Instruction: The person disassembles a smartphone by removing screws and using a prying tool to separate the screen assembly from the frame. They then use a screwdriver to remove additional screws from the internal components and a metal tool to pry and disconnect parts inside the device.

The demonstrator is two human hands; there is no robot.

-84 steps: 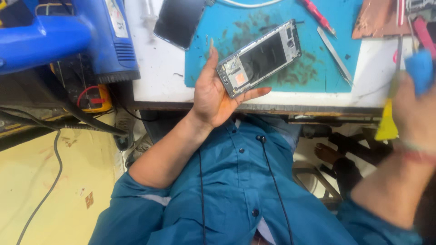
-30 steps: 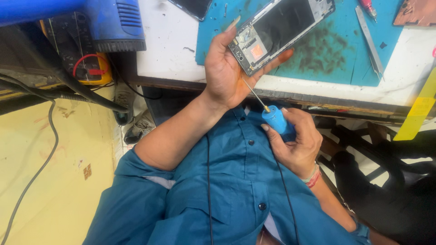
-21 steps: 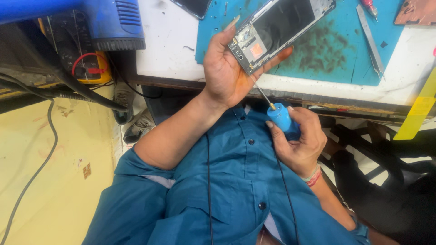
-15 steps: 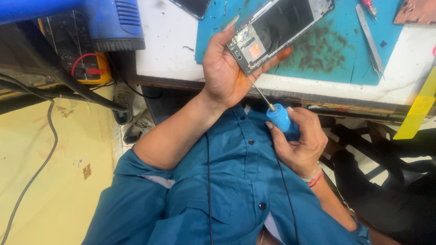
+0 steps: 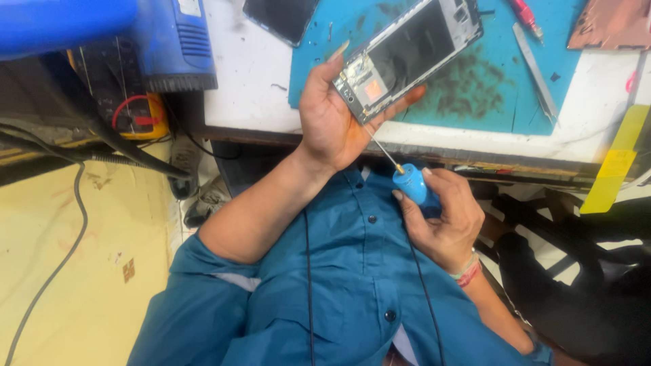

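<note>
My left hand [image 5: 330, 118] grips an opened phone [image 5: 407, 57] by its lower end, with the bare circuit board and dark inner frame facing up, above the teal work mat [image 5: 475, 102]. My right hand [image 5: 444, 220] is closed around a small screwdriver with a blue handle [image 5: 412, 188]. Its thin metal shaft points up and left, and the tip touches the lower edge of the phone near the circuit board. Both hands are over my lap, at the front edge of the white bench [image 5: 251, 102].
On the mat lie metal tweezers [image 5: 536, 71] and a red-handled tool [image 5: 525, 15]. A dark phone screen [image 5: 281, 17] lies at the back. A blue machine [image 5: 163, 41] and cables sit at left. A yellow strip [image 5: 614, 169] hangs off the bench at right.
My right hand came in from the far right with the blue screwdriver and brought its tip up to the phone's lower edge. My left hand kept hold of the phone.
</note>
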